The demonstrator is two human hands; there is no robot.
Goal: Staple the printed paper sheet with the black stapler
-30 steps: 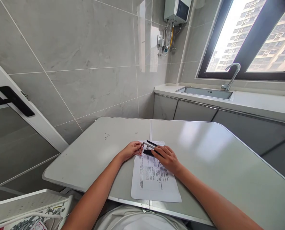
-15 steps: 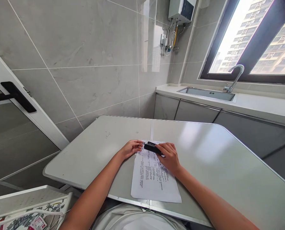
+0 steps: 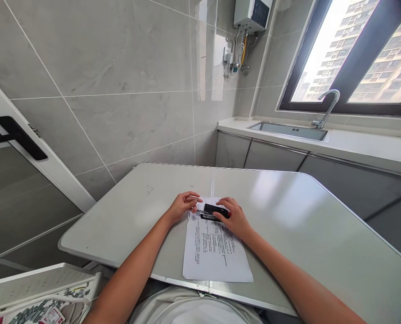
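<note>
A black stapler [image 3: 216, 210] lies across the upper part of a printed sheet of paper [image 3: 217, 261] on the table. Its black top and lower part are swung apart, with a shiny metal strip showing at the left end. My right hand [image 3: 234, 218] grips the stapler's right end, thumb on the near side and fingers over the far side. My left hand [image 3: 184, 206] is at the stapler's left end, with thumb and fingers drawn together by the metal strip. Whatever sits between those fingertips is too small to make out.
The pale folding table [image 3: 119, 225] has a seam down its middle. At the lower left stands a white basket [image 3: 34, 281] with packets and cables. A glass door [image 3: 24, 139] is on the left; a counter [image 3: 355, 144] with a sink [image 3: 291, 130] runs along the right.
The stapler has turned so its opened side shows, with its lower part now nearer me. My left hand has drawn slightly back to the left, its fingers spread a little more.
</note>
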